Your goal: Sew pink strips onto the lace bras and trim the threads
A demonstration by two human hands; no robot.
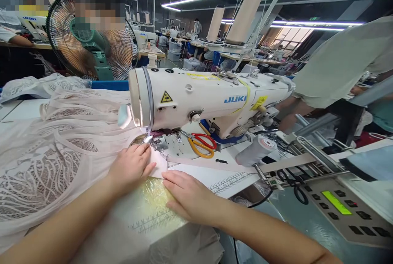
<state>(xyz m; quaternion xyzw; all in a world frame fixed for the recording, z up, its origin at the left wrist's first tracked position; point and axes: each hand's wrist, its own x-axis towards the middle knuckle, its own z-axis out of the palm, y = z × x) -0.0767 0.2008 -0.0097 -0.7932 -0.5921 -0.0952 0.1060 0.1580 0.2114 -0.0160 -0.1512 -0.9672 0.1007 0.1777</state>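
Observation:
A white sewing machine (202, 100) stands across the table, its needle (147, 135) at the left end. My left hand (130, 165) lies flat on pale pink lace fabric (46, 165) just before the needle, fingers stretched out and pressing the cloth's edge. My right hand (187, 196) rests flat on the white table top (215, 178) beside it, fingers spread near the fabric's corner. Neither hand grips anything.
Red and yellow scissors (201, 143) lie on the machine bed. A thread cone (254, 151) lies on its side to the right, beside a control panel (344, 208). A green fan (89, 39) stands behind. A person stands at the right (337, 67).

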